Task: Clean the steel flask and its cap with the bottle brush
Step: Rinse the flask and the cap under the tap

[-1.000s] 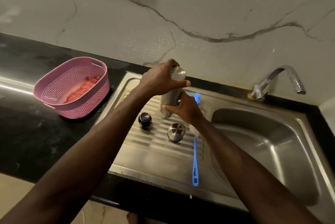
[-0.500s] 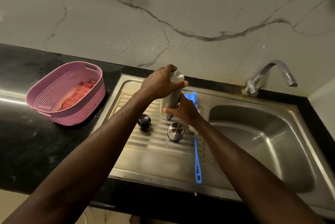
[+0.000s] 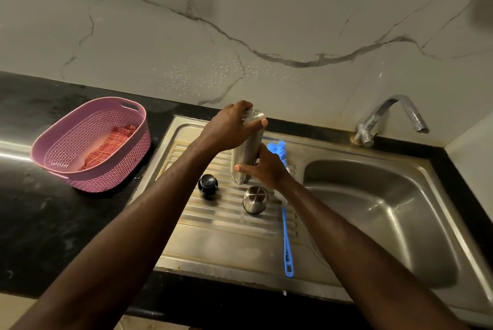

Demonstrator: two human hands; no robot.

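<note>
The steel flask [image 3: 246,153] stands neck-down on the ribbed draining board [image 3: 213,244] of the sink, apparently being set down or held to drain, so I judge the step in hand to be either the very start or the draining after a rinse; the pictures do not settle which. The left hand [image 3: 229,129] wraps its fingers over the flask's upturned base, and the right hand [image 3: 266,169] curls around the lower body near the neck, so both grip the flask. Near it on the board lie the steel cap [image 3: 254,199], dome up, and a black stopper [image 3: 208,185], each apart from the flask. The blue bottle brush [image 3: 286,236] lies along the board's right side, its bristle head just behind the right hand and its handle pointing toward the near edge; no hand touches it. If scrubbing is yet to come, the next move calls for one hand to free itself, take the brush by the handle, and turn the flask mouth-up. Counted: one flask, one cap, one stopper, one brush, one tap [image 3: 392,116], one basin [image 3: 386,223], and one pink basket [image 3: 90,142] on the black table [image 3: 40,217] with a red checked cloth [image 3: 106,148] inside.
</note>
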